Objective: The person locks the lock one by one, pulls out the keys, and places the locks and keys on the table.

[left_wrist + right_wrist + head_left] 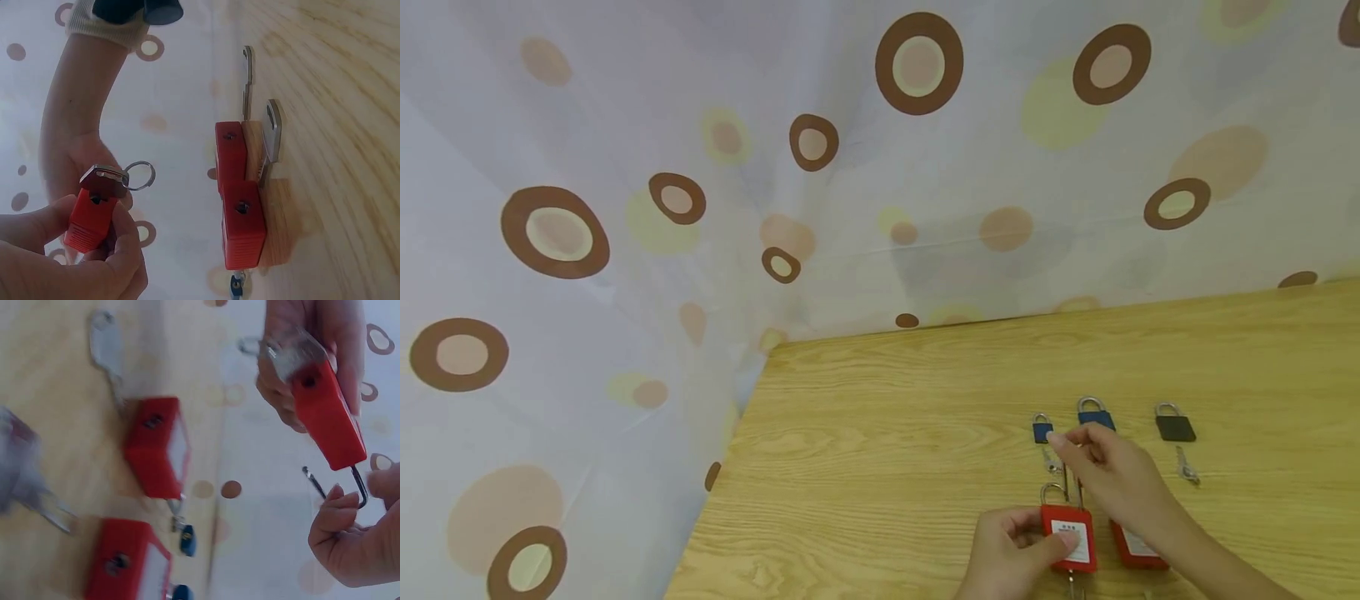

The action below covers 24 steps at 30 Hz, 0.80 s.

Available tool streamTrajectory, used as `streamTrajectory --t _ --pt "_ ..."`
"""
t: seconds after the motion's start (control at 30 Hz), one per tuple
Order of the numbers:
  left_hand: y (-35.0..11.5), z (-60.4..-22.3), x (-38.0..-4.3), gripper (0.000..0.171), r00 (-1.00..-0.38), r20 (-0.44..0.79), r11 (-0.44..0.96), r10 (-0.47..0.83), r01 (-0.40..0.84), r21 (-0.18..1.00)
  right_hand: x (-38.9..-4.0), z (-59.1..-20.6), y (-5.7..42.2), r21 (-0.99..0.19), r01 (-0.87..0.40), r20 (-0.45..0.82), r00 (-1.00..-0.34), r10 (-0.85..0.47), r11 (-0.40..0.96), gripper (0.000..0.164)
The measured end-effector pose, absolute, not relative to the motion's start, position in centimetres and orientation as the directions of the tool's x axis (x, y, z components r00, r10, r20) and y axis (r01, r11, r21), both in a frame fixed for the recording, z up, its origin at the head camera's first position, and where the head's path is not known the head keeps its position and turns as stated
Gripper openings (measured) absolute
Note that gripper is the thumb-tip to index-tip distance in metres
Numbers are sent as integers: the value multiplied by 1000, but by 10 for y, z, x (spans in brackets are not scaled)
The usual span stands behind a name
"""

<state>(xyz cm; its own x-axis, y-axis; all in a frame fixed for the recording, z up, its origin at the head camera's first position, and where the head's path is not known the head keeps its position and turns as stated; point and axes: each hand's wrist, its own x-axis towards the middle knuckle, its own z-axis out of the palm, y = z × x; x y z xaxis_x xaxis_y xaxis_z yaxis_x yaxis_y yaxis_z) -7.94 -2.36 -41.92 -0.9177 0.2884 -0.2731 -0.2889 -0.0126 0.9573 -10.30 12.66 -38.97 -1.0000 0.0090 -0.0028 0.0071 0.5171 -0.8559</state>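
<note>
My left hand (pixel 1009 554) grips a red padlock (pixel 1067 537) with a white label, its thumb across the label. A key (pixel 103 178) with a ring (pixel 142 175) stands in the padlock's keyhole. Above the body, my right hand (pixel 1116 473) pinches the bend of the long metal shackle (pixel 359 487). One leg of that shackle enters the body; the free end (pixel 307 472) sticks out apart from it. Two more red padlocks stand on the table, one (pixel 244 225) nearer the left wrist camera and one (pixel 231 153) behind it.
On the wooden table (pixel 865 450) lie a small blue padlock (pixel 1042 431), a larger blue padlock (pixel 1092 414) and a black padlock (pixel 1175 427). Loose keys (pixel 1186 465) lie near them. Another key (pixel 270 137) lies by the red padlocks. A dotted curtain (pixel 850 192) borders the table.
</note>
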Motion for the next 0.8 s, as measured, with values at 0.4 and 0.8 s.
streamTrajectory --t 0.4,0.8 --pt "-25 -418 -76 25 -922 -250 -63 296 -281 958 -112 -394 130 -851 -364 298 -928 -222 378 7" --pt "-23 -410 -82 22 -930 -266 -62 254 -290 955 -103 -400 124 -882 -285 281 -957 -68 375 17"
